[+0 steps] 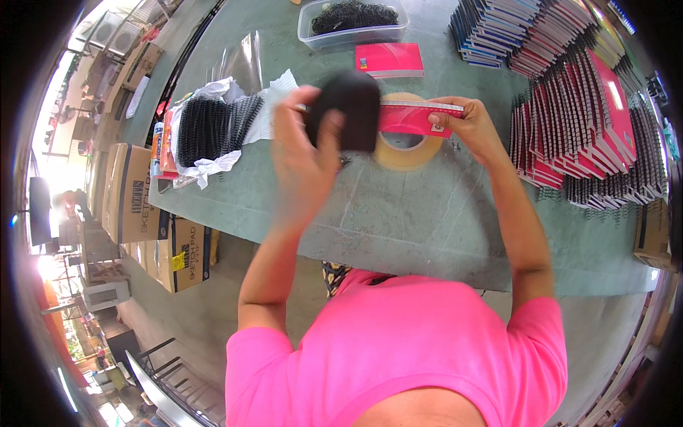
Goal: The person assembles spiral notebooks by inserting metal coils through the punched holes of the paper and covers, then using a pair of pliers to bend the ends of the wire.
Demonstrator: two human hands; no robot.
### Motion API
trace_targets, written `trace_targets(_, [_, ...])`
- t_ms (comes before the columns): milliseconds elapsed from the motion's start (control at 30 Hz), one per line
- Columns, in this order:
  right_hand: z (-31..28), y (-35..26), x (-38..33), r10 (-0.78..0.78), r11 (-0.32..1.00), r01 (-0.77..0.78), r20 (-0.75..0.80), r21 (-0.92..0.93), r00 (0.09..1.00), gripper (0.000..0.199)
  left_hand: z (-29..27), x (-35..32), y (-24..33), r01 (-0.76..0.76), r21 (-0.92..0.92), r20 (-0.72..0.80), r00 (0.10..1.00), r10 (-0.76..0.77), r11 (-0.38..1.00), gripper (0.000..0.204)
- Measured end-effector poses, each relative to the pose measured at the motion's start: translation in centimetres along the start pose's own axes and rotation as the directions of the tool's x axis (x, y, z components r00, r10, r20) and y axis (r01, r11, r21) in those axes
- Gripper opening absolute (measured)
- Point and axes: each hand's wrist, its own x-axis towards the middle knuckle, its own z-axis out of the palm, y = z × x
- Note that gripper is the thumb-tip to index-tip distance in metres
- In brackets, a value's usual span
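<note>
My left hand [302, 153] is raised over the green table [398, 220] and holds a dark, blurred black object [348, 110], likely a spiral binding coil. My right hand [466, 124] grips the right end of a red-covered notebook [413, 117], held edge-on just above a roll of clear packing tape [405, 149]. The black object meets the notebook's left end.
Stacks of red and blue spiral notebooks [583, 107] fill the table's right side. A clear tub of black coils [352, 21] and a lone red notebook [390, 60] lie at the back. More black coils on white paper [213, 124] lie left. Cardboard boxes [142, 199] stand on the floor.
</note>
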Motion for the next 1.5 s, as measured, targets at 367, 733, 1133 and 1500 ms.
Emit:
trace_targets(367, [0.7,-0.3,-0.7,-0.047,0.999,0.048,0.068,-0.015,0.997,0.026,0.3,0.9,0.9,-0.115,0.125,0.218,0.972,0.086,0.985,0.034])
trace_targets(733, [0.6,0.5,-1.1,-0.062,0.998,0.062,0.020,0.029,0.998,0.024,-0.4,4.1,1.5,-0.336,0.136,-0.243,0.900,0.361,0.932,0.029])
trace_targets(1133, [1.1,-0.1,-2.0,-0.118,0.992,0.120,0.043,-0.041,0.992,0.026,2.4,2.8,1.8,-0.233,0.105,-0.040,0.971,0.238,0.967,0.022])
trace_targets(1500, [0.3,1.5,-1.6,-0.133,0.991,0.134,0.047,-0.020,0.990,0.027,1.6,3.7,2.9,-0.193,0.062,-0.122,0.972,0.200,0.979,0.028])
